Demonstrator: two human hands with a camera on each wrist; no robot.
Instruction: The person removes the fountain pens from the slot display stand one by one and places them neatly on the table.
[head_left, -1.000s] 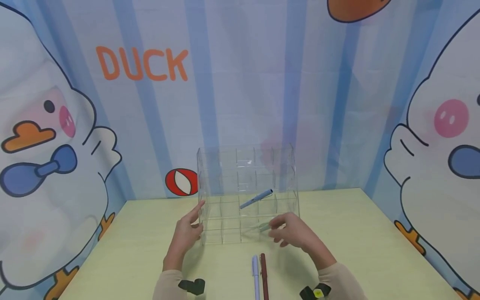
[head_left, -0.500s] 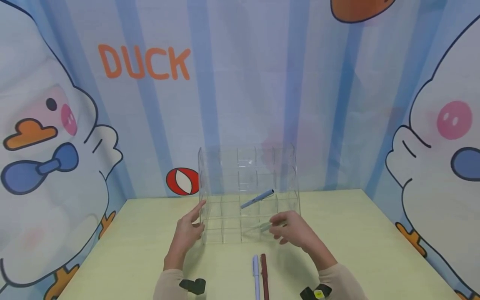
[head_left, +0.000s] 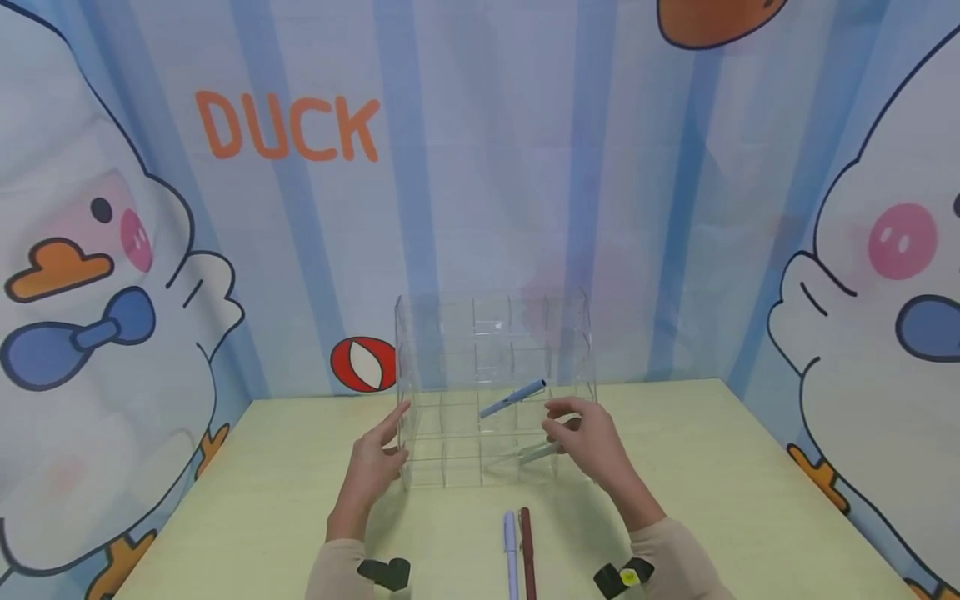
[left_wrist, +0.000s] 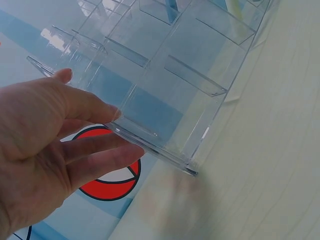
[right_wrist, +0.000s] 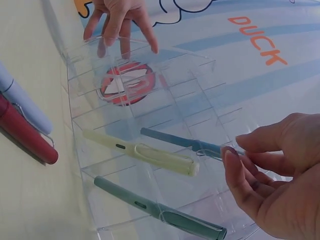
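Tabletop (head_left: 285,483) nearest, with lavender pen (head_left: 511,550) and maroon pen (head_left: 528,550) side by side. Beyond, low in the clear acrylic rack (head_left: 461,435), green pen (head_left: 536,452) near pale yellow pen (right_wrist: 141,151) — just freed from the right hand (head_left: 591,435), so seemingly settled. Above it, that hand raised, thumb and fingertip apart, apparently gripping nothing, close to slanting blue pen (head_left: 512,398). Opposite, left hand (head_left: 371,467) braced against the rack's side, fingers spread.

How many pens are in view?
5. In the clear rack: blue pen, pale yellow-green pen, dark green pen. On the table in front: lavender pen, dark red pen. The right hand might hide another.
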